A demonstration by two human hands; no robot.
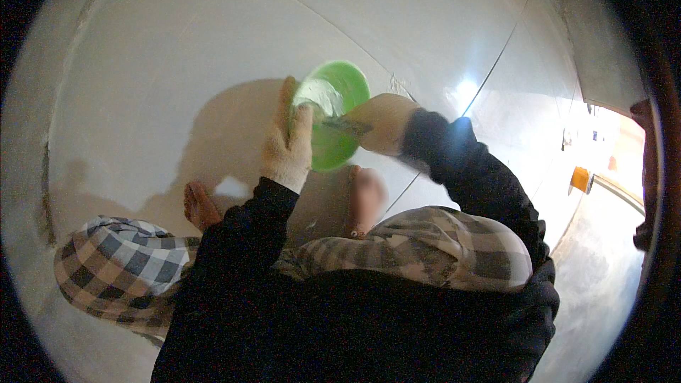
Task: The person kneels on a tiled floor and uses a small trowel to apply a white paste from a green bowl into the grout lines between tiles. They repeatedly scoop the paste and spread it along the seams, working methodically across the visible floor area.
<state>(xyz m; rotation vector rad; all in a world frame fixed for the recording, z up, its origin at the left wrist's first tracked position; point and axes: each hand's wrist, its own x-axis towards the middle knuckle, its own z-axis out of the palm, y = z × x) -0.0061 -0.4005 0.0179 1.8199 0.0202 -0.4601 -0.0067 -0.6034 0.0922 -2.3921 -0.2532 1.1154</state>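
A green bowl [360, 85] with white paste [319, 93] inside is tilted in front of me. My left hand [287, 147], in a pale glove, grips it from the left, thumb and fingers at its rim. My right hand [386, 124], also pale-gloved, is closed around a thin flat-bladed tool [343, 126]. The blade reaches leftward across the bowl's opening toward the paste. Blur hides the tool's exact shape, and its handle is inside my fist.
Under the bowl is a pale floor [170, 42] with thin dark seams. My bare feet, the left foot [201, 206] and right foot [367, 200], are below the bowl. An orange object [582, 180] stands near a brightly lit opening at the right. A wall edge runs along the left.
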